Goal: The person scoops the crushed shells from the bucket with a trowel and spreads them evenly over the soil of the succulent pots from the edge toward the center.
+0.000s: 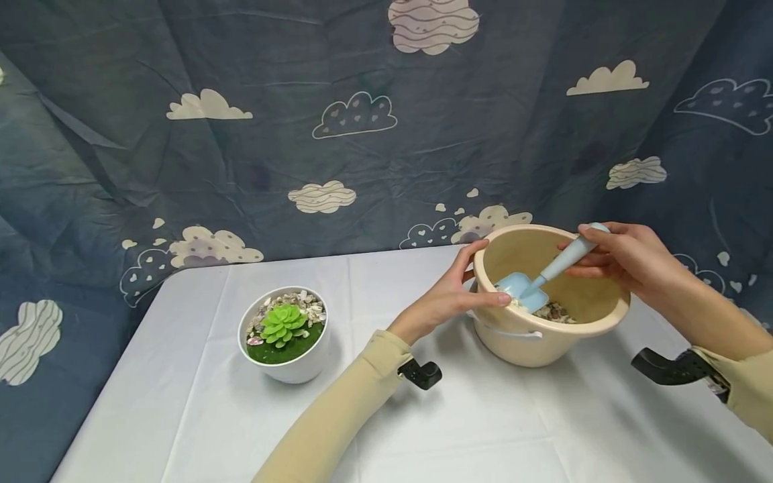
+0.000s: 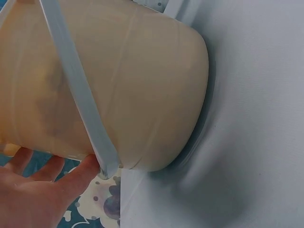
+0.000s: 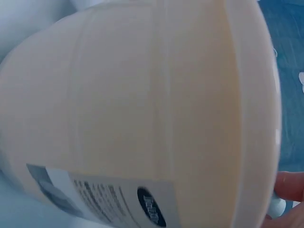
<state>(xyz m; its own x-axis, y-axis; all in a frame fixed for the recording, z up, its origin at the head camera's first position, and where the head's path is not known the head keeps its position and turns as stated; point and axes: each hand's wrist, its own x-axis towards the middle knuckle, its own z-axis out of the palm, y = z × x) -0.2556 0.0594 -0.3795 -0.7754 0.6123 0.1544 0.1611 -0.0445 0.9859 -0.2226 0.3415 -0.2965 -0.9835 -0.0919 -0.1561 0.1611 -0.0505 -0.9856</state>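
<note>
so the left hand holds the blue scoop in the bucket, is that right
Not the left hand: the head view shows the right hand holding the blue scoop in the bucket. The left hand holds the bucket itself.

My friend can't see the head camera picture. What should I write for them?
A person's right hand holds a light blue scoop inside a cream bucket, while the left hand holds the bucket's rim. To the left, a white pot with a green plant stands on a white table, before a dark blue cloth with clouds.
</note>
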